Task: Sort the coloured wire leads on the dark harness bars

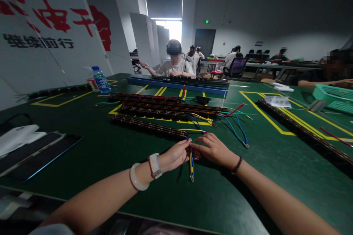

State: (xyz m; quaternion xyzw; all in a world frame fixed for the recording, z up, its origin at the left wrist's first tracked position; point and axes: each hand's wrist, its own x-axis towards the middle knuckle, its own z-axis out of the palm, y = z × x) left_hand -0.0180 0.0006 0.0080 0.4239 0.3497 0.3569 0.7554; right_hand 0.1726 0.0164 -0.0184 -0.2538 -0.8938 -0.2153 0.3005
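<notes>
My left hand (178, 153) is closed, thumb and fingers pinched round a bundle of coloured wires (191, 165) at the near end of a long dark strip (149, 126). Yellow, green and blue leads hang below the fingers, ending in a metal ring terminal (192, 178). From the other side, my right hand (215, 149) meets it with bent fingers closed on the same wires; its fingertips are partly hidden. A yellow lead (193, 130) runs over the strip's end, just behind the hands.
Several similar dark strips (154, 111) lie behind, with loose blue wires (238, 132) at their right. Another strip (309, 128) and a green basket (335, 97) are at right. Phones (55, 158) and a water bottle (101, 80) stand left. A person (175, 64) sits opposite.
</notes>
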